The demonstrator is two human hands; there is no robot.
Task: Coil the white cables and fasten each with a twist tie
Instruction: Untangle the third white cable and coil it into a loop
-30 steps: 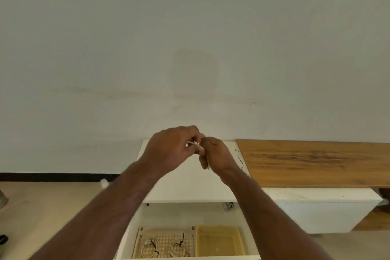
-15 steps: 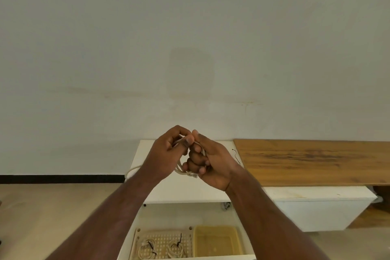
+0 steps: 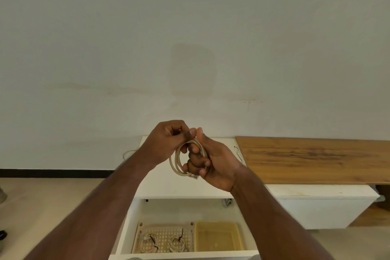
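A white cable point(image 3: 176, 162) hangs in loops between my hands above the white cabinet top point(image 3: 168, 186). My right hand point(image 3: 213, 162) has its fingers curled through the coil and grips it. My left hand point(image 3: 168, 139) pinches the cable's top strand against the right thumb. A free length of the cable point(image 3: 127, 153) trails off to the left behind my left forearm. A thin black twist tie point(image 3: 237, 152) lies on the cabinet top to the right of my hands. Two coiled cables point(image 3: 147, 243) point(image 3: 177, 243) with dark ties lie in a perforated tray point(image 3: 164, 226) in the open drawer.
An empty yellow bin point(image 3: 218, 236) sits beside the perforated tray in the open drawer point(image 3: 126, 230). A wooden board point(image 3: 316, 158) covers the cabinet to the right. A plain wall rises behind, and beige floor spreads at the left.
The hands have turned and lifted slightly, so the coil now shows as open loops hanging between them. The right hand's fingers have slid through the loops. The camera has drifted a little.
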